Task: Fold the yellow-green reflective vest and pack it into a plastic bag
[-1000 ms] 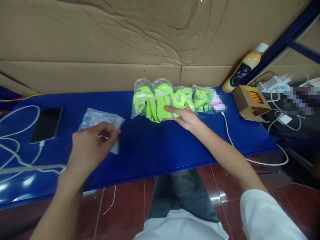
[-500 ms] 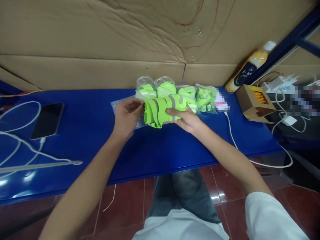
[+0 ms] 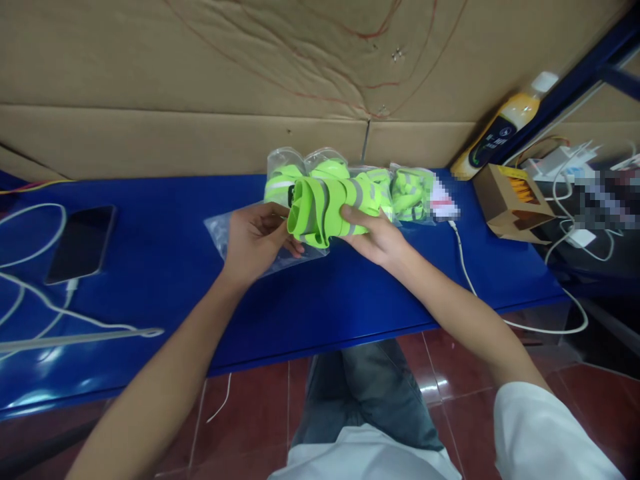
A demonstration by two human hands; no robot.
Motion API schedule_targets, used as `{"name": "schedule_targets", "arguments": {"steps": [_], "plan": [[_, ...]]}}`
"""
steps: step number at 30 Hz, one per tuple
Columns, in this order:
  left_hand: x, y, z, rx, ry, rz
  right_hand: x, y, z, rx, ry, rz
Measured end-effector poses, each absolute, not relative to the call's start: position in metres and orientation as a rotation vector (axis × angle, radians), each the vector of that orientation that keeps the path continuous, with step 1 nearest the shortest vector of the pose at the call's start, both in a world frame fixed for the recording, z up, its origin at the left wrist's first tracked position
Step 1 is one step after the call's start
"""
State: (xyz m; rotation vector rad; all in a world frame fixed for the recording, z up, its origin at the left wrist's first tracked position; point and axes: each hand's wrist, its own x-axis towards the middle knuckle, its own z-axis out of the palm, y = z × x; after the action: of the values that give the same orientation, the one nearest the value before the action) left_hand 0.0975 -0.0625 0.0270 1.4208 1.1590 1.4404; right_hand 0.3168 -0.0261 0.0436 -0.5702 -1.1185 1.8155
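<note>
Your right hand (image 3: 380,235) grips one folded green strap bundle (image 3: 325,210) from its right end; your left hand (image 3: 255,237) pinches one clear plastic bag (image 3: 223,233) at the bundle's left end, just above the blue table (image 3: 165,267); behind lie four bagged bundles (image 3: 410,193); one phone (image 3: 80,243) lies far left.

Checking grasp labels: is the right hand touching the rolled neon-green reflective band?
Touching. The head view shows the right hand with its thumb pressed on the rolled neon-green reflective band, fingers underneath.
</note>
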Motion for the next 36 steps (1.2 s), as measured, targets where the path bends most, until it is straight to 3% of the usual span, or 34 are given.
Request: {"name": "schedule_targets", "arguments": {"steps": [17, 23, 27, 30, 36], "plan": [[0.099, -0.08, 0.05, 1.435, 1.683, 1.589, 0.318, -0.027, 0.052, -0.721, -1.109, 1.633], [0.101, -0.08, 0.044, 1.598, 1.644, 1.573, 0.32, -0.028, 0.052, -0.836, -1.281, 1.593], [0.103, -0.083, 0.036, 1.713, 1.593, 1.568, 0.317, -0.029, 0.046, -0.921, -1.395, 1.385], [0.104, -0.085, 0.03, 1.788, 1.564, 1.575, 0.318, -0.033, 0.044, -0.947, -1.514, 1.033], [0.111, -0.085, 0.022, 1.818, 1.544, 1.638, 0.325, -0.036, 0.038, -0.726, -1.844, 0.679]]}}
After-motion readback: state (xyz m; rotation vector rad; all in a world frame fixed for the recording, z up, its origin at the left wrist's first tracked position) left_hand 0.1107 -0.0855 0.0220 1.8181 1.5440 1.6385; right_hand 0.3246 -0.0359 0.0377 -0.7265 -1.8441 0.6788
